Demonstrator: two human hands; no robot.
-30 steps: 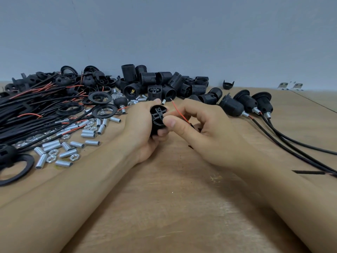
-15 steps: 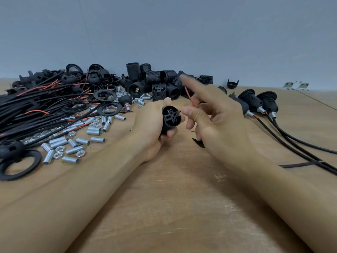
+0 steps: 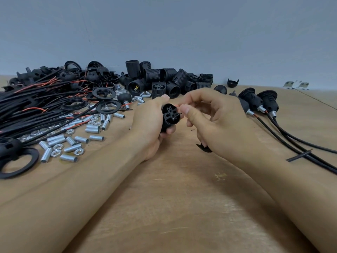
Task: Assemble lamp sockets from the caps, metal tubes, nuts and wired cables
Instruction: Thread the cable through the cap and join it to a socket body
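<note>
- Gripping the black plastic socket insert [image 3: 170, 116] round its body, the left hand [image 3: 151, 123] has its fingers curled under and its thumb along the top; the insert's slotted end face turns toward the camera, above the middle of the bench.
- Pinched between thumb and forefinger, a thin red wire end [image 3: 177, 106] sits in the right hand [image 3: 209, 117], touching the upper right edge of the insert's face; a thin black wire end [image 3: 179, 113] pokes out just below it, against the same face.
- Light brown wooden bench [image 3: 173, 207] carries everything, with both forearms lying across it toward the camera.
- Long bundle of black cables with red wire ends [image 3: 36, 106] spreads across the left side of the bench.
- Heap of black threaded plastic socket shells [image 3: 164, 79] lies at the back centre, just beyond the hands.
- Three assembled black sockets with metal necks [image 3: 255, 101] lie at the right, their black cables [image 3: 300, 143] running toward the right edge.
- Flat black plastic rings [image 3: 108, 106] lie among the cables, one large one [image 3: 18, 165] at the near left edge.
- Short silver threaded metal tubes [image 3: 73, 141] are scattered left of the left forearm.
- Small silver hex nuts [image 3: 58, 147] lie mixed among the tubes.
- Single black domed cap [image 3: 232, 83] stands apart at the back right.
</note>
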